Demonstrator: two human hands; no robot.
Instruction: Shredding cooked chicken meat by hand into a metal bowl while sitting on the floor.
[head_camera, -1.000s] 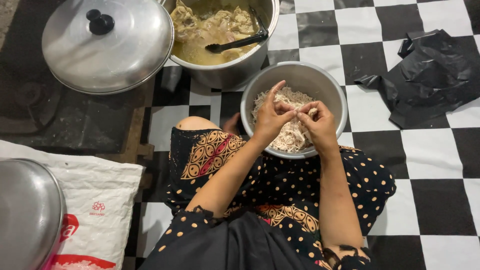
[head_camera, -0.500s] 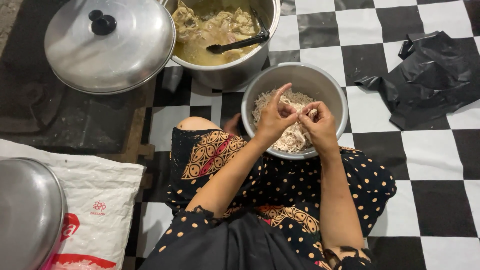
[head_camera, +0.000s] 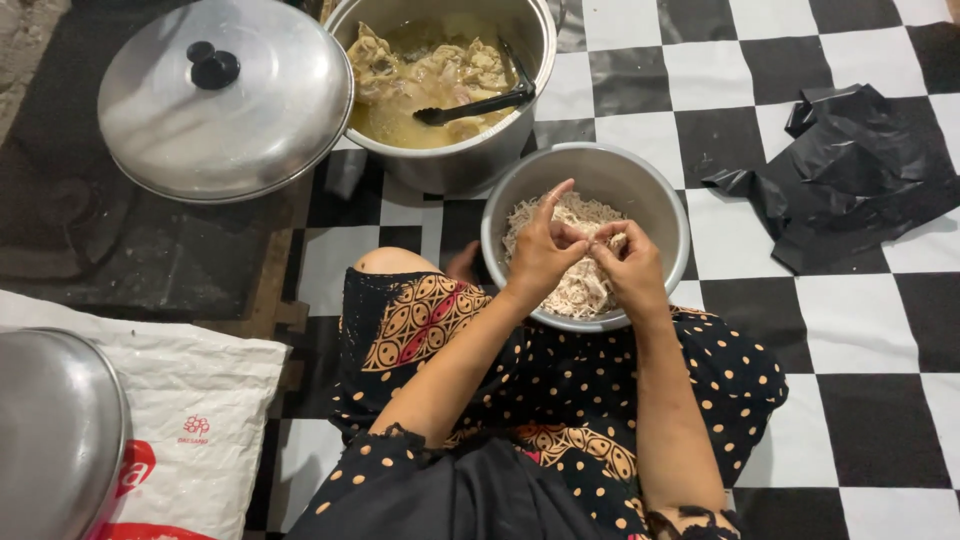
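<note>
You sit on a black-and-white checkered floor (head_camera: 860, 330). On it rest a metal bowl (head_camera: 655, 195) near you, a big pot (head_camera: 460, 165) farther off, and a lid (head_camera: 225, 100) far left. A crumpled black bag (head_camera: 850, 190) lies right, a white sack (head_camera: 200, 420) near left.

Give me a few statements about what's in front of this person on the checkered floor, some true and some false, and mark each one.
1. Both hands, left hand and right hand, meet over the metal bowl of shredded meat. True.
2. The big pot is covered by its lid. False: the lid lies beside it, and the pot is open.
3. A black utensil rests in the pot. True.
4. The black plastic bag is inside the bowl. False: it lies on the floor.
</note>
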